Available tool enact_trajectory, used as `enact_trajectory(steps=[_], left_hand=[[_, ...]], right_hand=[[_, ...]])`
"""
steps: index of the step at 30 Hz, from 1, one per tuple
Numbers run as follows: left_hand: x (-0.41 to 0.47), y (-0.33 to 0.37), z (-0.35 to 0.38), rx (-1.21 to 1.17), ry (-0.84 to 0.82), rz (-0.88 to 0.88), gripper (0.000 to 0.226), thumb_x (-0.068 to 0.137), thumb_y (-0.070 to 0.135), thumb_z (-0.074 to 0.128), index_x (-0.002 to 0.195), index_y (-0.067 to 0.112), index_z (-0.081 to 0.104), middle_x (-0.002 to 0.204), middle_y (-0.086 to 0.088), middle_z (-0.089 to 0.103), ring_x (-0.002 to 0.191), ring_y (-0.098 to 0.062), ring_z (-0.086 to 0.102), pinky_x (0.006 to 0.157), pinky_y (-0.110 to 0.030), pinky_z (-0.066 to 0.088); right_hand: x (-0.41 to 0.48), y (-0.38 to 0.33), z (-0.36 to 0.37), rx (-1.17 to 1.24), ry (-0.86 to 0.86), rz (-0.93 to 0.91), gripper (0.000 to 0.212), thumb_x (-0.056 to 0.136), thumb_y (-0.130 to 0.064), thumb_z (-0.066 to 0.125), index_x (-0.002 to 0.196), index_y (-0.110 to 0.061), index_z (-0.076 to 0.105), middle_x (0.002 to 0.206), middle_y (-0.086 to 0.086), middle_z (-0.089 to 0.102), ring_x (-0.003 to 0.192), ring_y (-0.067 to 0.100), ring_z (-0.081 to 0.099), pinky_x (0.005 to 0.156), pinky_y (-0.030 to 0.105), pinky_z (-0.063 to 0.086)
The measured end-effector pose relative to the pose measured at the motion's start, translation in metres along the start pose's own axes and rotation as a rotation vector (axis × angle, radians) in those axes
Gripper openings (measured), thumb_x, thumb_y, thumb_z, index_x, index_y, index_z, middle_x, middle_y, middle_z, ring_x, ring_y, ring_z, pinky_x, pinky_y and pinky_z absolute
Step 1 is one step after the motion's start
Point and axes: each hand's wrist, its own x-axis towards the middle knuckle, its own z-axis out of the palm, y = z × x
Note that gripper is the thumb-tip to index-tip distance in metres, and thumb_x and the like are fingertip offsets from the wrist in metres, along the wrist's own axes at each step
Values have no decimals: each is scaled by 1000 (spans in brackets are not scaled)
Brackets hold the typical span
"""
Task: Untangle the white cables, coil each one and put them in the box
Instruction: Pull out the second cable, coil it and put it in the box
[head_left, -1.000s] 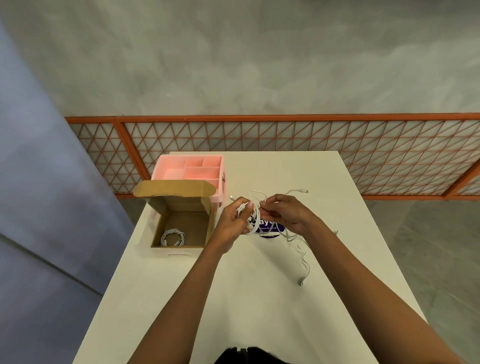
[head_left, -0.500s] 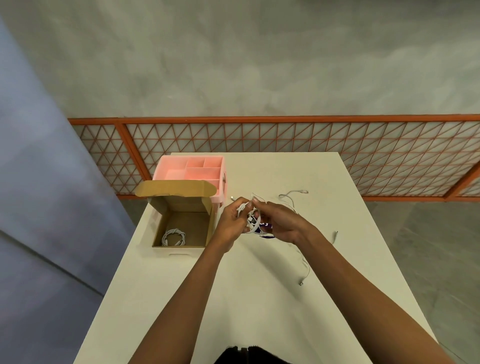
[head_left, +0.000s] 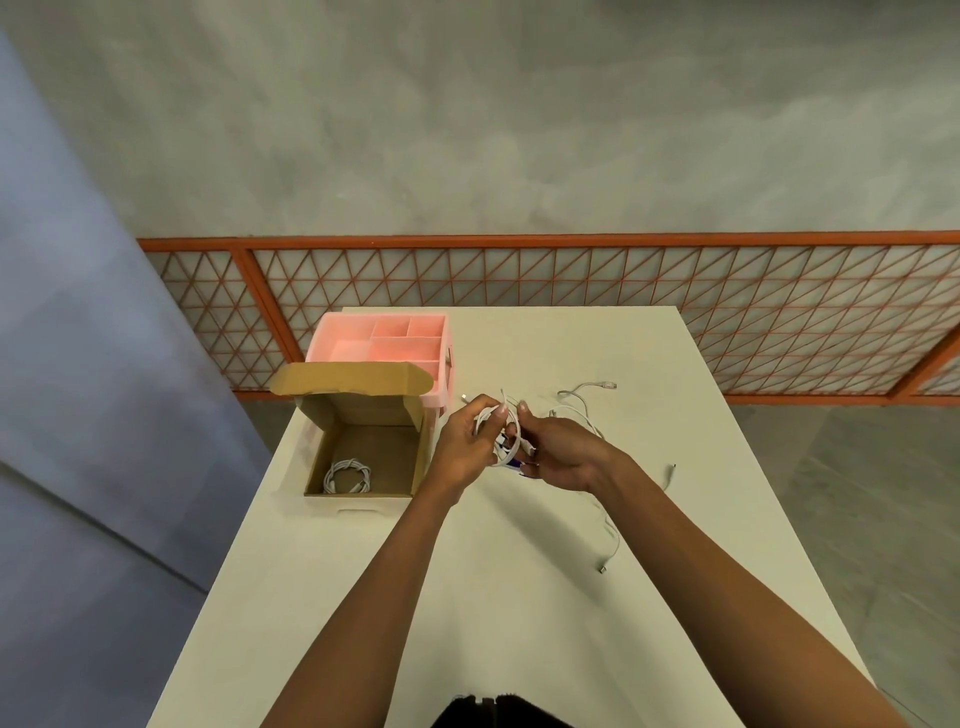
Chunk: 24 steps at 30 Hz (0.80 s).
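A half-wound white cable is being gripped above the counter by both hands, left hand and right hand, while one coiled cable is lying in the cardboard box and loose cable is judged as awaiting coiling.

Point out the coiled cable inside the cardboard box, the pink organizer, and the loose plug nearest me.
coiled cable (head_left: 335, 473), head view, left side of its loops
pink organizer (head_left: 405, 336), head view, inner divider wall
loose plug (head_left: 602, 570), head view, connector tip
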Motion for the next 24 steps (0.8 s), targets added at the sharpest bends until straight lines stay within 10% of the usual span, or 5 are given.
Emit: enact_trajectory(steps=[7,16,24], left_hand=[[2,-2,-3,-30,36,-17,16,98,25,50,91,13,57,72,2,54,54,3,51,49,-15,43],[7,-10,-2,51,72,16,18,98,24,51,82,26,59,60,16,53,57,-3,46,63,-32,43],[3,-15,-6,110,172,26,14,97,25,53,91,15,62,72,10,60,62,1,51,67,-34,43]], right_hand=[[-8,-2,-9,-268,-177,-102,26,93,-25,59,72,-10,57,72,7,44,67,17,38,60,24,36],[-16,-21,8,-865,112,-192,15,81,-11,59,67,-6,54,65,8,62,59,19,60,60,23,46],[-20,-38,7,-861,-71,-90,13,73,3,70,73,-3,58,60,9,61,56,17,56,61,25,45]])
